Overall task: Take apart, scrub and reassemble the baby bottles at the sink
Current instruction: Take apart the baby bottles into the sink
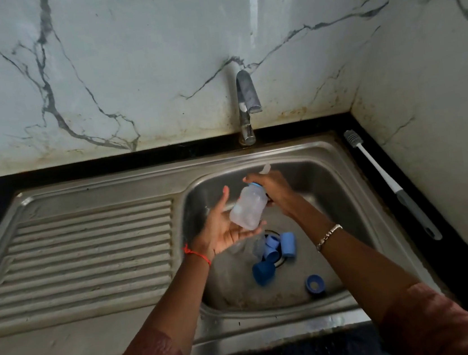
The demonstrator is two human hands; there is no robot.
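I hold a clear baby bottle (249,207) over the sink basin (330,183), tilted with its base towards me. My right hand (275,190) grips its blue collar and teat end. My left hand (223,228) lies palm up under the bottle's base, fingers spread and straight. On the basin floor by the drain lie several blue parts: a cap (288,244), two smaller pieces (272,247), a dome cap (264,273) and a ring (314,283). Another clear bottle (250,249) lies partly hidden below my left hand.
A steel tap (247,102) stands behind the basin, with no water seen running. The ribbed drainboard (83,255) lies to the left. A bottle brush (386,179) with a white and grey handle rests on the black counter at the right, beside the marble wall.
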